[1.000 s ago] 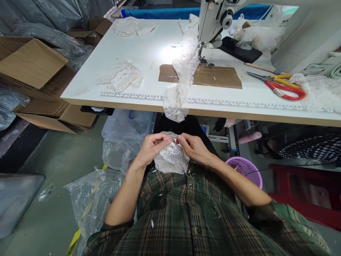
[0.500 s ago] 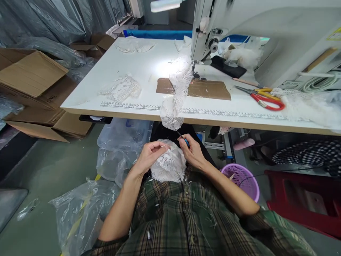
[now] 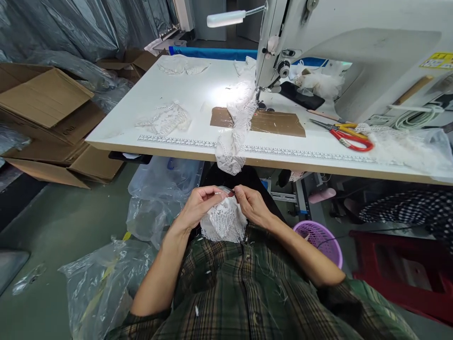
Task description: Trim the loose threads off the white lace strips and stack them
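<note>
A bunch of white lace point(image 3: 224, 224) lies in the lap, centre of the dial. At ten o'clock the left hand point(image 3: 197, 208) pinches its upper edge between thumb and fingertips; at two, the right hand point(image 3: 253, 205) has its fingers closed on a thin tool point(image 3: 231, 191), mostly hidden. Between three and four, a purple basket point(image 3: 334, 252) holds a pale scrap point(image 3: 307, 236). Towards ten sit a clear plastic tub point(image 3: 163, 177) and, farther off, an open cardboard box point(image 3: 46, 97), contents impossible to tell

A white openwork lace piece point(image 3: 224, 222) lies bunched and ruffled at six o'clock in the view; at its twelve o'clock edge, a slim, mostly hidden tool point(image 3: 230, 191) points roughly toward ten.
</note>
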Demonstrator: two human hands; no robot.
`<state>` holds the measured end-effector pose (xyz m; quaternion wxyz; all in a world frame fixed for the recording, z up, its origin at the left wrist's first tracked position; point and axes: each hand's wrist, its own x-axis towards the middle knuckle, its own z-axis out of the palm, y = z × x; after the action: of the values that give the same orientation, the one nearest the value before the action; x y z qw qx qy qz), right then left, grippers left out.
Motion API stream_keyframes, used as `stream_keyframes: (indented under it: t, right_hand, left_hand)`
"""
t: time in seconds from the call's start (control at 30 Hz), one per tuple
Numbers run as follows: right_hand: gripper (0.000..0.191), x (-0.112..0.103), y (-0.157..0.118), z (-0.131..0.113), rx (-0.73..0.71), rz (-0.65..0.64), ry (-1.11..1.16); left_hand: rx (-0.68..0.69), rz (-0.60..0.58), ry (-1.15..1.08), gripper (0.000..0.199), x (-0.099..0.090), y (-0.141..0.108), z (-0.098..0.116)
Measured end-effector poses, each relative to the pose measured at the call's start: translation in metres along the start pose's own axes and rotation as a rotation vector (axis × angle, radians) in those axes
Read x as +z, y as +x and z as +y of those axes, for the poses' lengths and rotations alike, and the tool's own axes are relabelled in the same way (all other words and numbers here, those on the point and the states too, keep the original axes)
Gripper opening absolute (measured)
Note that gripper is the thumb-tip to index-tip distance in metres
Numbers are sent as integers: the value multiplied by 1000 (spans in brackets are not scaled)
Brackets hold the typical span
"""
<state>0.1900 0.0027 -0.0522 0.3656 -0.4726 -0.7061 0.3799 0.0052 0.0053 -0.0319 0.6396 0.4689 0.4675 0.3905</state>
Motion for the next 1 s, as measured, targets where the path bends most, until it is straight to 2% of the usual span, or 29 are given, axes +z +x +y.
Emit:
stream_keyframes:
  t: [0.13,0.27,0.37,0.5,0.6,0.73,0.87,0.93,1.0]
  right_hand:
    - [42,0,-1,-4,-57,-31,-100]
    - [40,2,1,-5,-48,-13,-160]
    - [39,3,3,-5,-7,-11,-67]
    - [37,5,3,-6,76,-33,176]
    - [43,7,3,-6,135,-15,295]
    - [48,6,1,-4,118,-20,250]
    - [61,-2,-1,2,120,-58,174]
    - [60,-7,1,6,112,-13,149]
    - [51,-13,5,11,99,99,111]
  left_hand:
    - [-54,12,-82,18,-1,0,1]
    - [-76,13,-89,18,-3,0,0]
    - [-66,9,-80,19,-3,0,-1]
    - [-56,10,-87,19,-1,0,-1]
    - [-46,-5,-81,20,-1,0,-1]
    - [-84,-11,-75,20,-2,-1,-1]
    - [-102,-31,-104,19,-3,-1,-1]
    - [-111,-22,-93,20,-3,-2,-1]
    - [-116,-18,-72,24,-2,-2,1]
